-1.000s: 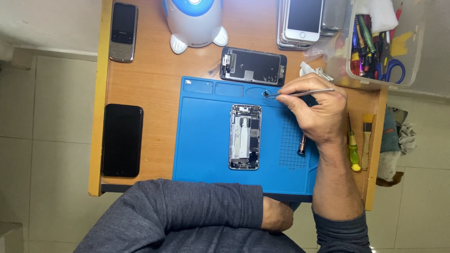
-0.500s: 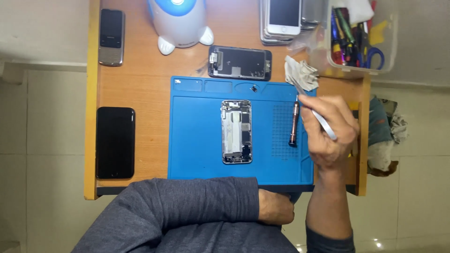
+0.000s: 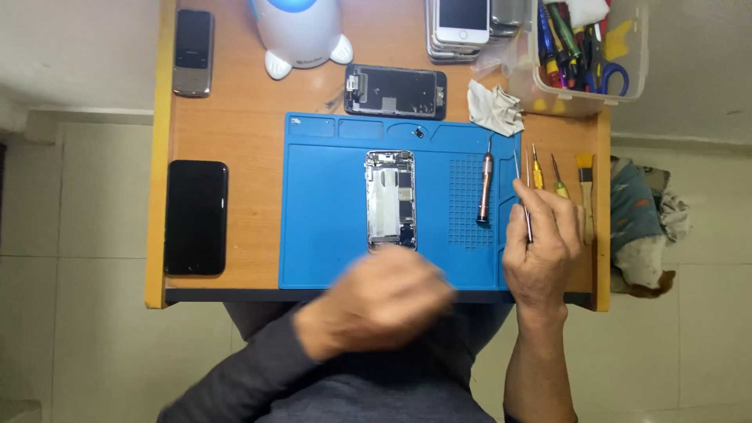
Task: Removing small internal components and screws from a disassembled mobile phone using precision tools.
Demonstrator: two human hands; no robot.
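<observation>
Opened phone lies face-up, lengthwise, mid-left on the blue work mat — internals exposed. Left hand is motion-blurred at the mat's near edge, just below the phone's bottom end; cannot tell whether it is open or curled, or whether it touches the phone. Right hand rests at the mat's right edge, fingers pinched around thin metal tweezers, tips pointing away from the person. A brown-handled screwdriver lies on the mat just left of that hand. Detached screen sits above the mat on the wooden table — black phone far left.
</observation>
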